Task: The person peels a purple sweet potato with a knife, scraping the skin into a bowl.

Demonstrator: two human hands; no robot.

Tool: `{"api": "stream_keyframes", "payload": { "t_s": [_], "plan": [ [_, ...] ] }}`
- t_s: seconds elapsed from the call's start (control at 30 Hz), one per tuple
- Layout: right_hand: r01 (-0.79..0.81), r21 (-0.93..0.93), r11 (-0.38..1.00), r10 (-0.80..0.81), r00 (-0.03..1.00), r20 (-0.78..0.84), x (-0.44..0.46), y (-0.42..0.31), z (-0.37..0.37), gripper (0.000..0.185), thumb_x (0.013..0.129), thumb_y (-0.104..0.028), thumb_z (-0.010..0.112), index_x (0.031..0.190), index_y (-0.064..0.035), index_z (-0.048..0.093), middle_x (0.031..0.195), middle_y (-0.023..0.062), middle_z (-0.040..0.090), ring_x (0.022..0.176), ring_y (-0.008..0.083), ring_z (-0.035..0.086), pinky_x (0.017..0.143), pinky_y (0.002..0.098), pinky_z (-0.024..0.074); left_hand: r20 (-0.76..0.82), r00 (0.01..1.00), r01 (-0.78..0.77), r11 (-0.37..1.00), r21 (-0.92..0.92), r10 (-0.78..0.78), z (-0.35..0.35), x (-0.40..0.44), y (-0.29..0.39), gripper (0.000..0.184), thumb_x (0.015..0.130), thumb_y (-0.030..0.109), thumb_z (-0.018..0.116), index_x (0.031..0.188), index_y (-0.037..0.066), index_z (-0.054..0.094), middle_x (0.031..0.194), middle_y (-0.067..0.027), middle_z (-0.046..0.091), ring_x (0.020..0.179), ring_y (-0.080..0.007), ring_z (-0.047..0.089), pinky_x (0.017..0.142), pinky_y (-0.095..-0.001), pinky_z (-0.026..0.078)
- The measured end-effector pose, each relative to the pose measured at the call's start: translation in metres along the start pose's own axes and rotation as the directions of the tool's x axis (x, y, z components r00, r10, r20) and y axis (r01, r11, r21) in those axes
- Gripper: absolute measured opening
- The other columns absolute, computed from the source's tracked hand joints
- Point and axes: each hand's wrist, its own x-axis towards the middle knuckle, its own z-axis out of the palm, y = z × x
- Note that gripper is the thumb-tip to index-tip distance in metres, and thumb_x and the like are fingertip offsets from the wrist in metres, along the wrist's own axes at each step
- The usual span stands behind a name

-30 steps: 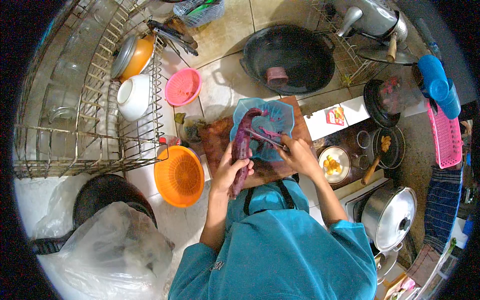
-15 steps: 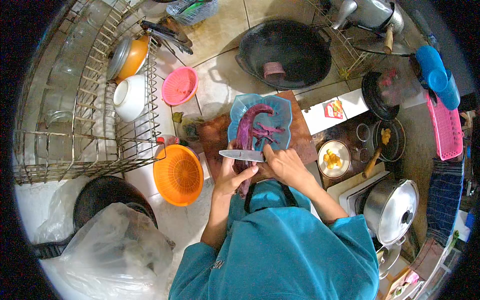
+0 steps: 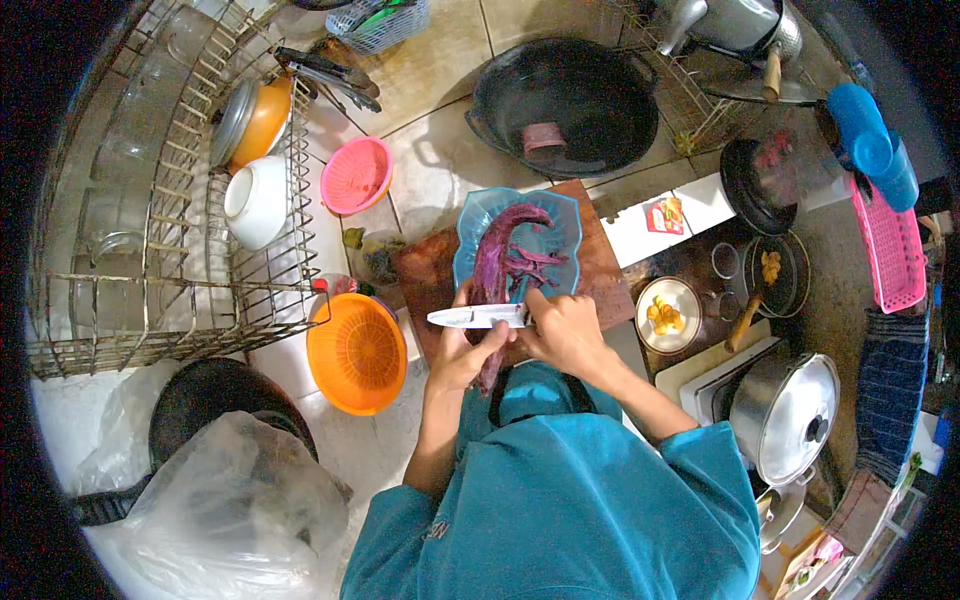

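My left hand [image 3: 458, 358] is closed around the lower part of a long, curved purple sweet potato [image 3: 490, 258], whose far end hooks to the right over a blue bowl [image 3: 568, 212]. My right hand [image 3: 568, 332] grips a knife [image 3: 462, 317]; its handle is mostly hidden by the fingers. The blade points left across the sweet potato, close to my left thumb. Inside the bowl lie several thin purple strips [image 3: 532, 262]. Underneath the bowl is a brown wooden board [image 3: 425, 270].
An orange basket [image 3: 357, 355] and a pink basket [image 3: 357, 175] stand left, beside a wire dish rack [image 3: 160, 285]. Beyond the board sits a big black wok [image 3: 565, 105]. To the right are a plate of yellow pieces [image 3: 668, 315], a small pan [image 3: 790, 275] and a lidded pot [image 3: 790, 420].
The knife has slid a little to the left, and its blade has turned so that its flat side shows brighter. Both hands keep their holds.
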Motion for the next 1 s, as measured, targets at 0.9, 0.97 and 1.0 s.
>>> {"api": "stream_keyframes", "payload": {
  "t_s": [0.9,0.97,1.0],
  "plan": [
    [-0.026,-0.200,0.979,0.030,0.999,0.018,0.007,-0.003,0.003,0.015,0.079,-0.015,0.056,0.079,-0.0014,0.049,0.055,0.0169,0.060,0.050,0.0294,0.064,0.042,0.0398,0.0486,-0.128,0.959,0.236,0.963,-0.128,-0.252,0.024,-0.003,0.008,0.052,0.093,0.011,0.058,0.136,0.016,0.029,0.090,-0.0026,0.051,0.065,-0.0094,0.050,0.046,-0.0211,0.043],
    [-0.044,-0.197,0.979,0.043,0.999,-0.011,0.007,-0.004,0.007,0.015,0.079,-0.015,0.056,0.078,-0.0016,0.049,0.055,0.0168,0.060,0.049,0.0291,0.064,0.042,0.0395,0.0486,-0.147,0.952,0.252,0.960,-0.122,-0.268,0.025,-0.002,0.009,0.049,0.093,0.012,0.057,0.134,0.015,0.031,0.088,-0.0019,0.051,0.064,-0.0088,0.050,0.046,-0.0206,0.043],
    [-0.053,-0.195,0.979,0.049,0.998,-0.025,0.006,-0.004,0.008,0.015,0.079,-0.015,0.056,0.078,-0.0017,0.048,0.055,0.0168,0.060,0.049,0.0289,0.064,0.042,0.0394,0.0485,-0.158,0.949,0.254,0.959,-0.125,-0.272,0.027,-0.002,0.008,0.047,0.093,0.012,0.057,0.133,0.015,0.032,0.088,-0.0015,0.051,0.063,-0.0085,0.050,0.046,-0.0205,0.043]
  ]
}}
